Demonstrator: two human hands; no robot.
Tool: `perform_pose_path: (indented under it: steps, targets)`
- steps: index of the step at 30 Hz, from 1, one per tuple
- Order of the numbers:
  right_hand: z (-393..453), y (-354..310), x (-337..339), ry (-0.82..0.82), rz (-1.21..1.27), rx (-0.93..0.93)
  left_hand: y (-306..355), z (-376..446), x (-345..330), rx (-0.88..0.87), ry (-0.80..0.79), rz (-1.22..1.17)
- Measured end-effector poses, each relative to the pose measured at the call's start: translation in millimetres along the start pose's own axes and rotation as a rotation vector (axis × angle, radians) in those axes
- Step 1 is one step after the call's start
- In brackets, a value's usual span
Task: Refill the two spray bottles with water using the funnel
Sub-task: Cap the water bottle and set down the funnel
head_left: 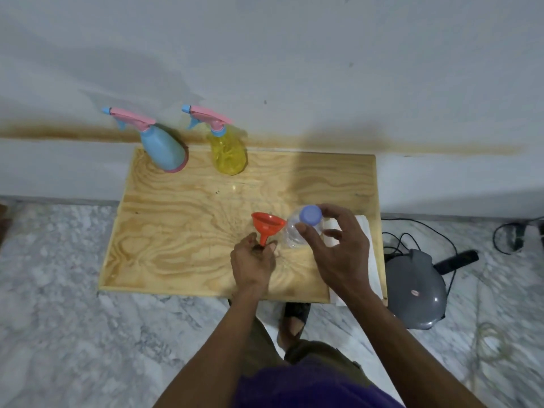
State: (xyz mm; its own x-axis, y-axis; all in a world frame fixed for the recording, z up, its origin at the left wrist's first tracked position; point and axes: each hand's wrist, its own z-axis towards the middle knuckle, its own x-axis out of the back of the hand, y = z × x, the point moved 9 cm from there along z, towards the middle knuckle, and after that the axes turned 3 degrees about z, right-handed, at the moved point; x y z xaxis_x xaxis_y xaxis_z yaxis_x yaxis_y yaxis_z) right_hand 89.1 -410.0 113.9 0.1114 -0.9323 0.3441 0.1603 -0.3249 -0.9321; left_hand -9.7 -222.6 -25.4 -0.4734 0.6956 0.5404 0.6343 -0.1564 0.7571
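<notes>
Two spray bottles stand at the back of the wooden table [176,231], both with pink trigger heads screwed on: a blue spray bottle [163,151] on the left and a clear yellow spray bottle [229,154] to its right. Near the front right, my left hand [253,265] holds an orange funnel [267,226] by its spout, wide mouth up. Just right of it my right hand [338,251] grips a clear plastic water bottle [297,235] below its blue cap [310,215]. The cap is on.
White paper or cloth [369,251] lies along the table's right edge under my right hand. A grey appliance [415,293] with black cables sits on the marble floor to the right. A white wall rises right behind the table. My sandalled foot [295,319] is below the front edge.
</notes>
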Motion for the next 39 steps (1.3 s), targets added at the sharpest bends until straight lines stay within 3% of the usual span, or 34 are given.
perform_pose_path:
  steps: [7, 20, 25, 31, 39]
  targets:
    - [1, 1, -1, 0.005, 0.014, -0.008, -16, 26, -15, -0.019, 0.049, 0.268]
    - [0, 5, -10, -0.058, -0.008, 0.020, 13, 0, 49, -0.057, 0.167, -0.009]
    - [5, 16, -13, -0.072, 0.071, -0.098, 32, -3, 60, -0.082, 0.228, -0.132]
    - [24, 19, 2, 0.018, 0.157, -0.195, 68, 5, 61, -0.184, 0.262, -0.192]
    - [98, 10, 42, 0.214, 0.146, -0.154, 144, 56, 22, -0.320, 0.199, -0.129]
